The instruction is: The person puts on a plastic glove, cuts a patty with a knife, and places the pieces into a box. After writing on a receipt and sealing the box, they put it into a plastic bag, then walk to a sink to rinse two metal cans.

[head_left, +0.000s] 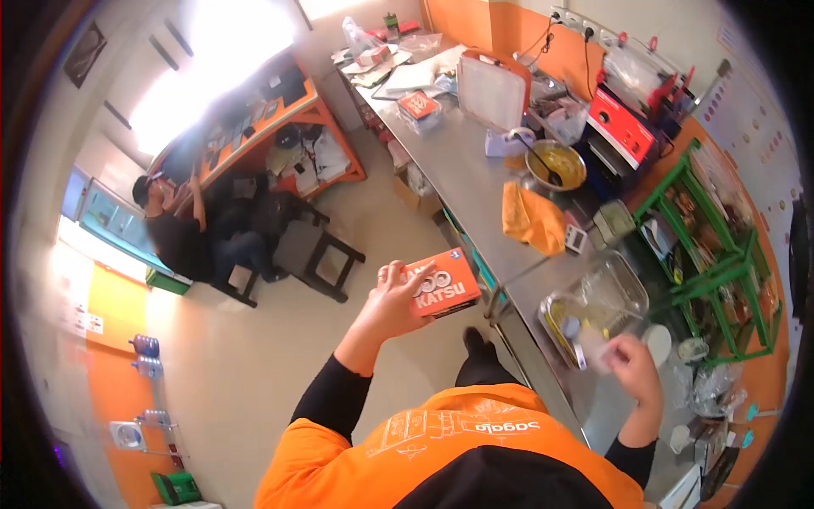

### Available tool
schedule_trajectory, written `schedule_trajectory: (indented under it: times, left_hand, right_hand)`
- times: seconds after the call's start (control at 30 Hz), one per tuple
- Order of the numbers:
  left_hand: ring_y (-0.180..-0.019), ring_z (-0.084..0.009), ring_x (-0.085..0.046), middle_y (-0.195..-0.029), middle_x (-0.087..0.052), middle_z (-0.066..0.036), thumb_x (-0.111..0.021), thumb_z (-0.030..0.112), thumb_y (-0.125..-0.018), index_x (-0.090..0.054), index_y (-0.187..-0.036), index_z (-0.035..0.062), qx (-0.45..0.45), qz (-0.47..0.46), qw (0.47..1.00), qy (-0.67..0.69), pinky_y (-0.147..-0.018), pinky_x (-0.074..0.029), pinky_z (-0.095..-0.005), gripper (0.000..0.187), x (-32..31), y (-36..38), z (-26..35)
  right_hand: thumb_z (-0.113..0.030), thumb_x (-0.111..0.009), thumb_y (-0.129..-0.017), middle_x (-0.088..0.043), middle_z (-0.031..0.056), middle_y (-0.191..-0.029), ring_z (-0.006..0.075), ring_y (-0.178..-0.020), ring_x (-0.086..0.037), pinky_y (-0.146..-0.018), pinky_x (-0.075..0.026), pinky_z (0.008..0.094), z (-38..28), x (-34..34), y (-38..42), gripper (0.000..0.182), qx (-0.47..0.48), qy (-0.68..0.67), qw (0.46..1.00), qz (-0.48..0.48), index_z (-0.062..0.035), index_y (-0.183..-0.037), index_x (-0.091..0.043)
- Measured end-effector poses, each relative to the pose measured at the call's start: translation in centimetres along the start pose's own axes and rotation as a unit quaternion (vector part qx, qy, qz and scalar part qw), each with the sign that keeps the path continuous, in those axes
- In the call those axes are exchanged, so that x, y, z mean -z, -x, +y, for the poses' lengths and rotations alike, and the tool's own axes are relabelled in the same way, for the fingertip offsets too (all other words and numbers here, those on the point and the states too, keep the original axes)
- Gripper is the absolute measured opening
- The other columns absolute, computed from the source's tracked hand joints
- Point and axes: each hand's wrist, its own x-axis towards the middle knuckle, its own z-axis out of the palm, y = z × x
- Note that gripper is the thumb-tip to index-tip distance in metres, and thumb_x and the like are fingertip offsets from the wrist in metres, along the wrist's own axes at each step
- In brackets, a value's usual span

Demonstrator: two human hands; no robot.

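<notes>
My left hand [392, 301] grips an orange food box [447, 284] with "KATSU" lettering, held over the floor beside the counter. The fingers lie across its top and side. Over the near end of a metal tray [627, 280], my right hand [634, 366] is closed in a pinch. Something pale and translucent shows at its fingertips, too blurred to name. Inside the tray lie yellowish bits and small pale items. A round white lid or dish [656, 344] is just beyond the right hand.
Along the steel counter [483, 204] are an orange cloth [530, 219], a bowl with a ladle [563, 166], a red machine [621, 127] and another orange box [419, 104]. A green rack [712, 254] stands right. Another person [178, 229] sits left, near a dark stool [312, 254].
</notes>
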Motion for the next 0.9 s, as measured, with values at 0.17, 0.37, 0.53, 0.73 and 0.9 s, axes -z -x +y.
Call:
schedule_trajectory:
  times: [0.17,0.37,0.53,0.73,0.9]
  left_hand:
    - [-0.133,-0.0492,-0.039,-0.143,-0.037,-0.026,-0.088,0.038,-0.065,-0.043,-0.152,0.0303,-0.041,-0.025,0.998,0.028,-0.104,-0.047,-0.055,0.099,-0.4,-13.9,-6.1]
    - [-0.133,-0.0452,-0.04,-0.14,-0.039,-0.022,-0.086,0.036,-0.066,-0.043,-0.152,0.0283,-0.067,-0.03,0.997,0.025,-0.101,-0.049,-0.0549,0.096,0.4,-28.8,-13.1]
    - [-0.133,-0.0432,-0.041,-0.14,-0.039,-0.02,-0.088,0.034,-0.062,-0.044,-0.151,0.0313,-0.066,-0.051,0.996,-0.024,-0.097,-0.051,-0.0557,0.099,1.6,-36.9,-19.5]
    - [-0.133,-0.0435,-0.041,-0.14,-0.041,-0.021,-0.088,0.038,-0.063,-0.046,-0.15,0.0328,-0.155,-0.098,0.983,-0.023,-0.097,-0.05,-0.0559,0.097,0.6,-47.2,-25.0]
    - [-0.132,-0.0406,-0.042,-0.14,-0.042,-0.018,-0.087,0.039,-0.064,-0.045,-0.149,0.0333,-0.273,-0.09,0.958,0.011,-0.091,-0.05,-0.0565,0.096,-3.6,-56.1,-28.0]
  right_hand:
    - [0.002,-0.071,-0.085,-0.065,0.0045,-0.087,0.0132,-0.083,-0.062,-0.074,-0.049,0.0288,-5.6,-0.1,-16.9,0.007,0.03,-0.157,0.966,-0.204,-0.0002,-0.091,-0.068]
    - [-0.007,-0.069,-0.087,-0.063,0.0095,-0.085,0.0202,-0.076,-0.06,-0.071,-0.048,0.0335,-6.8,-5.6,-43.4,0.01,0.179,-0.016,0.976,-0.121,-0.001,-0.095,-0.066]
    - [-0.007,-0.066,-0.083,-0.07,0.0206,-0.097,0.0383,-0.093,-0.067,-0.078,-0.052,0.0444,-9.0,-13.5,-65.4,0.015,0.248,0.08,0.957,-0.129,-0.0025,-0.098,-0.068]
    - [-0.012,-0.069,-0.088,-0.064,0.0162,-0.114,0.0381,-0.101,-0.064,-0.084,-0.051,0.0444,-9.1,-22.4,-77.4,0.034,0.153,0.147,0.964,0.162,-0.0067,-0.121,-0.061]
    - [-0.021,-0.066,-0.096,-0.057,0.0095,-0.103,0.0247,-0.087,-0.062,-0.076,-0.054,0.0378,-11.8,-24.1,-70.3,0.03,-0.066,-0.063,0.916,0.39,-0.0064,-0.118,-0.054]
